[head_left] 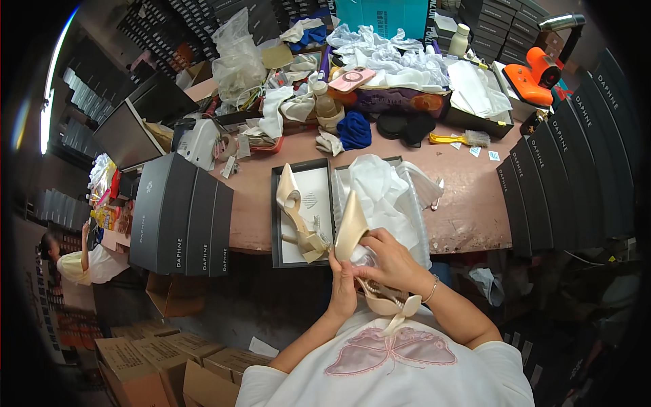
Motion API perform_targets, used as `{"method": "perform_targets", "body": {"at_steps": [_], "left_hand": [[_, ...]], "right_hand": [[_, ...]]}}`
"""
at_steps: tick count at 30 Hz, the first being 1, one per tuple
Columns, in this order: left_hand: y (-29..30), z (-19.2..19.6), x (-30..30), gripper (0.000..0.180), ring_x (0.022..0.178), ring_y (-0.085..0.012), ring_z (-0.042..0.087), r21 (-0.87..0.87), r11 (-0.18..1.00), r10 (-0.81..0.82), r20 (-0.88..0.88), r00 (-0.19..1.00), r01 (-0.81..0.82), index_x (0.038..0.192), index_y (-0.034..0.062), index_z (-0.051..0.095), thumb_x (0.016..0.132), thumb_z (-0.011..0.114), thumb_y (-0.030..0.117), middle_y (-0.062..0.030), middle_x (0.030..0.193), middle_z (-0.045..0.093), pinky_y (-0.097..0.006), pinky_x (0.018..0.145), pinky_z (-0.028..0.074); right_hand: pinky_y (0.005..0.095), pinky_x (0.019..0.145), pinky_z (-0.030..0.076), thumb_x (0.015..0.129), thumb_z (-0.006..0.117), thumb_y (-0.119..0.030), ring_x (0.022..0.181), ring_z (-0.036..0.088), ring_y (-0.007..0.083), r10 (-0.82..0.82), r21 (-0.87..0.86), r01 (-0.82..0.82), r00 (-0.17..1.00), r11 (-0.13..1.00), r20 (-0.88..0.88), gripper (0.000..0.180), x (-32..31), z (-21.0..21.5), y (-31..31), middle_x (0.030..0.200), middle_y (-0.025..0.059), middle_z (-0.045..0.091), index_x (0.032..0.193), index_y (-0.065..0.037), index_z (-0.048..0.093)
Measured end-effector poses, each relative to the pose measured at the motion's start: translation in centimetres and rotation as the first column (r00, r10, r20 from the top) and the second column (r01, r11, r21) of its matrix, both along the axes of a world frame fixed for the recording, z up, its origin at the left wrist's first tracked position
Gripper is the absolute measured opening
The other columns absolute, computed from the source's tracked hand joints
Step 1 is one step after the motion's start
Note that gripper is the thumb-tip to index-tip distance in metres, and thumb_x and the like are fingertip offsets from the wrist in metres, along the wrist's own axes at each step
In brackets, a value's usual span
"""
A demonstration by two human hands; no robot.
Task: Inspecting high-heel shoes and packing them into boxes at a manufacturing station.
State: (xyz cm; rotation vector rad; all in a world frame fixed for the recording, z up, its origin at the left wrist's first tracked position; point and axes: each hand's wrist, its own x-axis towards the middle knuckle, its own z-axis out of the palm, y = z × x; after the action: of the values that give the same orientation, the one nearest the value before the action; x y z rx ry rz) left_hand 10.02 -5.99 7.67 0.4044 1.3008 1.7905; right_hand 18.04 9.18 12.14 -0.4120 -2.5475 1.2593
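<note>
Holding 1 shoe (350, 230) w/ 2 hands (343, 288) (392, 263); 2nd shoe (287, 180) in blk box (275, 230).

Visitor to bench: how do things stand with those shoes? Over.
Left hand gripping beige shoe, right hand at its opening. Second shoe in shallow black box. Crumpled white paper just beyond both hands.

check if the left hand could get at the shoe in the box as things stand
Probably yes: the shoe lies uncovered in the open box, near the left hand, though that hand would likely first have to leave the held shoe.
</note>
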Motion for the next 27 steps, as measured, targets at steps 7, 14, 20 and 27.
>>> {"method": "perform_targets", "body": {"at_steps": [7, 14, 20, 27], "left_hand": [[0.1, -0.9, -3.2, 0.065, 0.092, -0.0198, 0.065, -0.125, 0.990, 0.119, 0.425, 0.897, -0.072, 0.133, 0.0049, 0.049, 0.103, 0.028, 0.059, -0.0100, 0.113, 0.063, -0.038, 0.080, 0.057], [0.6, 2.0, -4.7, 0.071, 0.091, -0.0242, 0.065, -0.053, 0.990, 0.138, 0.539, 0.831, -0.130, 0.134, 0.0034, 0.048, 0.103, 0.020, 0.061, -0.0134, 0.108, 0.063, -0.045, 0.078, 0.058], [0.4, 2.7, -2.9, 0.068, 0.121, -0.0266, 0.053, -0.035, 0.997, 0.071, 0.401, 0.914, -0.062, 0.145, 0.0060, 0.034, 0.104, 0.025, 0.059, -0.0127, 0.137, 0.048, -0.045, 0.102, 0.046], [-0.1, 1.6, -1.3, 0.062, 0.129, -0.0244, 0.048, -0.020, 0.995, 0.097, 0.402, 0.910, -0.097, 0.148, 0.0096, 0.032, 0.105, 0.027, 0.055, -0.0105, 0.142, 0.045, -0.042, 0.105, 0.042]], "right_hand": [[0.0375, 0.077, 0.053, 0.084, 0.071, -0.029, 0.087, 0.066, 0.0314, -0.058, -0.203, 0.085, 0.990, 0.975, 0.131, 0.046, -0.6, 0.2, 2.2, 0.096, 0.0146, 0.064, 0.119, -0.002, 0.061], [0.0514, 0.103, 0.037, 0.083, 0.064, -0.018, 0.105, 0.063, 0.0251, -0.184, 0.877, 0.015, 0.979, 0.480, 0.083, 0.035, -4.5, -9.6, 6.0, 0.099, 0.0080, 0.066, 0.115, -0.003, 0.063], [0.0357, 0.077, 0.044, 0.082, 0.061, -0.015, 0.086, 0.062, 0.0201, 0.232, 0.597, -0.197, 0.973, 0.778, 0.018, 0.021, -3.5, 1.0, 1.3, 0.092, 0.0050, 0.061, 0.100, -0.005, 0.063], [0.0333, 0.060, 0.043, 0.072, 0.068, -0.021, 0.063, 0.058, 0.0180, 0.299, 0.681, -0.142, 0.947, 0.718, -0.119, 0.016, -3.5, -2.8, 0.3, 0.071, 0.0020, 0.054, 0.079, -0.011, 0.057]]}}
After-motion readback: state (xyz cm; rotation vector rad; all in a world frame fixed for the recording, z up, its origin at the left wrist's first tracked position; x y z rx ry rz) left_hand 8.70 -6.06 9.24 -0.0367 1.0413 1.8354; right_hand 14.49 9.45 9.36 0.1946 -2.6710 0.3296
